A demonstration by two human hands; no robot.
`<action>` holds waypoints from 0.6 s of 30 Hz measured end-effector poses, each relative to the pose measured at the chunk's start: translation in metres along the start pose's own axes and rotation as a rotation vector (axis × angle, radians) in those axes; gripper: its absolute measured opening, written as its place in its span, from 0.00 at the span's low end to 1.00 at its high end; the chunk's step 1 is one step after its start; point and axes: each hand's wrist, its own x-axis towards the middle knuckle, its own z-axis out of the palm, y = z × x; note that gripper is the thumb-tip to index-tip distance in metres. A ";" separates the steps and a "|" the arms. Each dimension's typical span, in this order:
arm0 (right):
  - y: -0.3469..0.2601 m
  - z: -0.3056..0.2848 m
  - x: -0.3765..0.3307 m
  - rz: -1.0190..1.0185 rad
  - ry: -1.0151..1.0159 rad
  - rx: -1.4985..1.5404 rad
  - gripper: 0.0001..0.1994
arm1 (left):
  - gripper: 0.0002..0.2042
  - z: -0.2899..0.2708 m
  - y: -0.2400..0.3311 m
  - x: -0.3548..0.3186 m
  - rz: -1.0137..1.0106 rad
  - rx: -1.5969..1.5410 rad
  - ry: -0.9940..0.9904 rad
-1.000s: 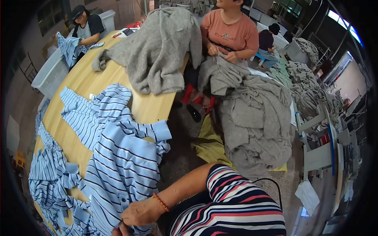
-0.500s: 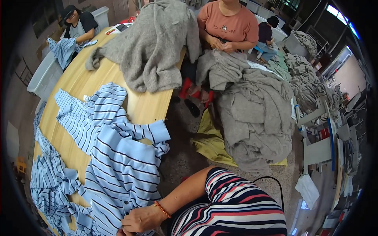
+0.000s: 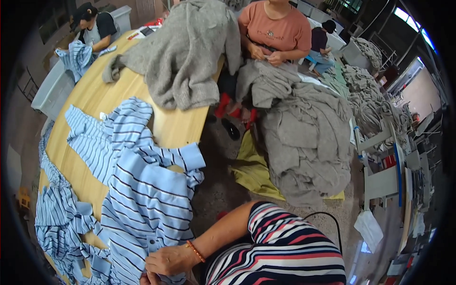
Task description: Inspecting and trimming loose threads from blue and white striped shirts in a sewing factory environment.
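Observation:
A light blue knit shirt point(image 3: 147, 190) with dark and white stripes lies spread on the table, its ribbed hem band turned up and a dark button showing near my hand. My right hand point(image 3: 166, 260), with an orange bead bracelet on the wrist, is closed on the shirt's buttoned edge, fingers pinched together. Close beside it at the lower edge, a bit of finger shows that seems to be my left hand point(image 3: 144, 280); the rest is cut off, so its grip is hidden.
More striped shirts point(image 3: 57, 218) are heaped along the left of the wooden table point(image 3: 88, 92). A grey knit garment point(image 3: 185, 61) covers its far end. A big grey knit pile point(image 3: 308, 137) rests on yellow cloth point(image 3: 256, 173) at right. A co-worker point(image 3: 275, 28) stands beyond; others sit farther off.
My right hand stays at the shirt's edge, its fingers shifted only slightly. At the far left, a co-worker has moved the striped garment in their hands. The whole view has tilted a little.

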 end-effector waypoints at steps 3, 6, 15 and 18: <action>-0.005 -0.010 0.002 -0.013 -0.050 0.006 0.06 | 0.13 -0.003 0.007 -0.008 -0.004 0.013 -0.036; 0.000 -0.003 0.001 0.007 -0.080 0.019 0.06 | 0.12 -0.014 0.014 -0.010 -0.014 0.339 -0.117; 0.005 -0.007 0.006 0.023 -0.243 0.088 0.07 | 0.07 -0.023 0.010 -0.007 0.199 0.412 -0.275; 0.006 -0.007 0.004 0.008 -0.274 0.087 0.08 | 0.08 -0.009 0.013 -0.010 0.337 0.428 -0.208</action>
